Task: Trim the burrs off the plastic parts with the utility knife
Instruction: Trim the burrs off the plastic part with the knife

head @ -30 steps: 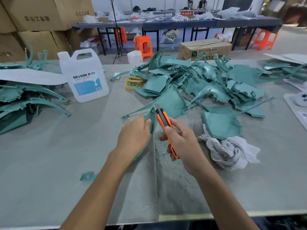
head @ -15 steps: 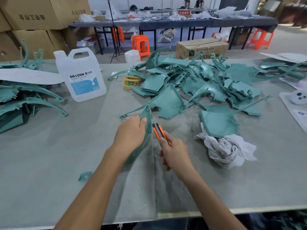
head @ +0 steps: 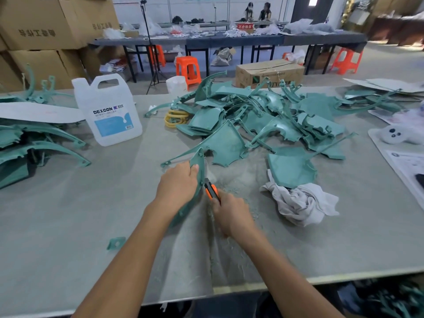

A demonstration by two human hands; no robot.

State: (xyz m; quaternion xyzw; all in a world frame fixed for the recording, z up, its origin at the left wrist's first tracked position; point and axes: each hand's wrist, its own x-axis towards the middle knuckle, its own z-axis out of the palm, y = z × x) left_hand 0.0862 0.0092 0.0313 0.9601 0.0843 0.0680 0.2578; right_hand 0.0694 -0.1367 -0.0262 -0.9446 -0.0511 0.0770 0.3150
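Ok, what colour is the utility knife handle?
Orange with a black front section; the utility knife shows best in the head view.

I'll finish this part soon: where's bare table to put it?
Bare table between the jug and the small scrap, left of the left hand; also front right, below the rag. Crowded: parts pile behind, stacked parts far left.

Teal parts (head: 263, 120) fill centre frame on a grey-green table (head: 68, 214); the knife (head: 210, 191) below them is orange and black. At upper left, a translucent white jug (head: 110, 111) bears a blue label, before brown boxes (head: 46, 24). Orange stools (head: 187, 70) stand at top; a white rag (head: 300, 203) lies right of centre.
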